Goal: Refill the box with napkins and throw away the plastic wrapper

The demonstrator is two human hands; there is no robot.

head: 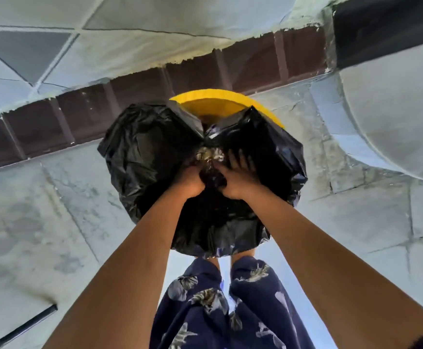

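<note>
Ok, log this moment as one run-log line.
phase: wrapper disposal | left hand: gripping black bin bag | right hand: pushing into bag opening | yellow bin: rim visible behind | wrapper: unclear

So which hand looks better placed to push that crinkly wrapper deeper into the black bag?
Probably the left hand: it is fisted at the bag's opening, right by the crumpled plastic wrapper. The right hand lies spread on the black bin bag, seemingly holding it open.

Yellow round plastic bin [226, 103]: mostly covered by the crumpled black plastic bag [150, 157]; only the far rim shows. Shiny crinkled material [209, 157] at the bag's mouth: unidentifiable. Left hand [189, 181] fingers buried in the bag. Feet hidden beneath it.
</note>
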